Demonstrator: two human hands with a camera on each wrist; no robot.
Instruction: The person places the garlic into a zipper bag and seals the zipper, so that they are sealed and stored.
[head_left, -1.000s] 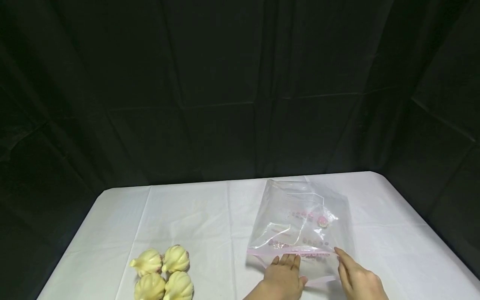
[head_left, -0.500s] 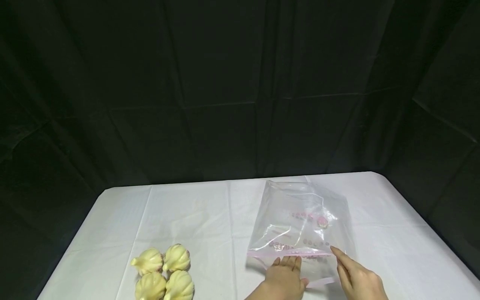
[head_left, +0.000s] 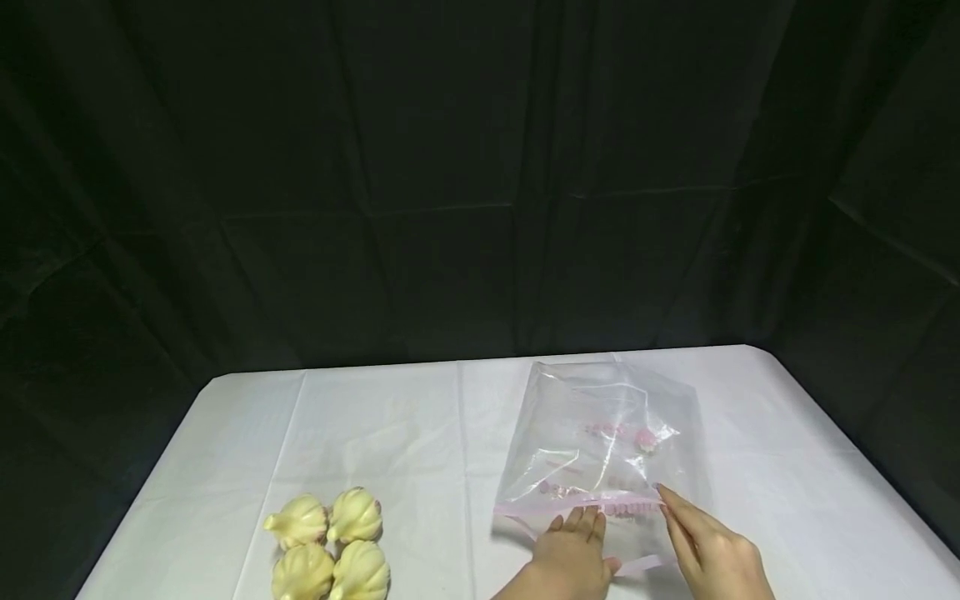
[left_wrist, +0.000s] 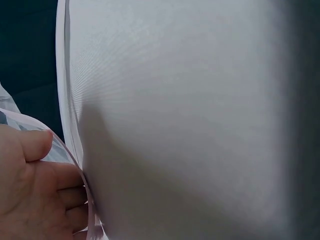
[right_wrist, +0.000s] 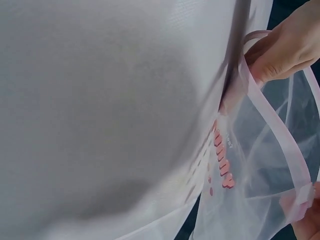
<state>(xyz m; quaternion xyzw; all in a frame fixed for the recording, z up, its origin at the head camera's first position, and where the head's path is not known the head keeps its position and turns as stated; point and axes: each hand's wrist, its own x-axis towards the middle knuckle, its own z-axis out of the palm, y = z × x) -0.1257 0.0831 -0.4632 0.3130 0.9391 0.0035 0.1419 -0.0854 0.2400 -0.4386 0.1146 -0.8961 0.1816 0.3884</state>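
A clear zip bag (head_left: 607,433) with pink print and a pink-edged mouth lies on the right half of the table. My left hand (head_left: 568,557) reaches into the mouth, its straight fingers going under the upper pink edge. In the left wrist view, the fingers of that hand (left_wrist: 42,187) lie against the pink strip. At the mouth's right side, my right hand (head_left: 716,550) pinches the pink edge between thumb and fingers. The right wrist view shows the raised edge bowed apart from the lower one, with my right fingers (right_wrist: 307,220) partly cut off by the frame.
Several pale yellow garlic bulbs (head_left: 326,546) sit close together at the front left. A white cloth (head_left: 420,433) covers the table. Black curtain (head_left: 450,183) hangs behind it and along the sides.
My right hand has shifted slightly left along the bag's upper edge, still pinching it. My left hand stays nearly in place in the mouth. The garlic bulbs have not moved on the table.
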